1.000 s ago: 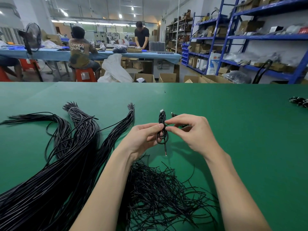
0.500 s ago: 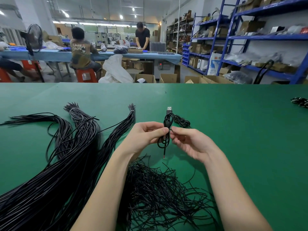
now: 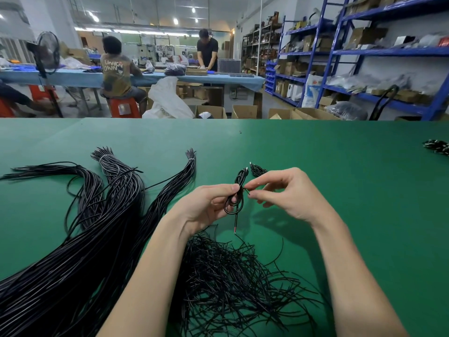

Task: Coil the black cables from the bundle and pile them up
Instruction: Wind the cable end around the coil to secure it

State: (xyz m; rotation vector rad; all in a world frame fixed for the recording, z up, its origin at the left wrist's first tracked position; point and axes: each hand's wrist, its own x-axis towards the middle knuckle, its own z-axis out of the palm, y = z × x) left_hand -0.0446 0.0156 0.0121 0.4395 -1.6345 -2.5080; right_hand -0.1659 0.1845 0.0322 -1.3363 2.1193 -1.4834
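While a single black cable [image 3: 235, 195] is held up over the green table [image 3: 340, 190], the step in hand appears to be the tying-off of a finished coil. The small coil is pinched near its top between the thumb and forefinger of the left hand [image 3: 206, 205]; its loops hang below the pinch, and a straight tail with a reddish tip drops further still. Just to the right of that pinch, a thin black strand is nipped between the curled fingertips of the right hand [image 3: 284, 193], apparently a tie or the cable's own end being wrapped round the waist of the coil.

Beyond the grip, almost touching it in the view, a finished coil [image 3: 258, 170] lies on the table, the start of the pile. The bundle [image 3: 80, 239] of uncoiled cables is spread well to the left, and a heap of short thin black strands [image 3: 230, 283] lies below the hands, toward the person.

The next move probably calls for the wrap to be closed without the loops slipping, and then for a short carry forward to the pile.

The only writing that can be read is "UNKN OWN", on the back of a seated person's shirt [image 3: 114, 66] far behind.
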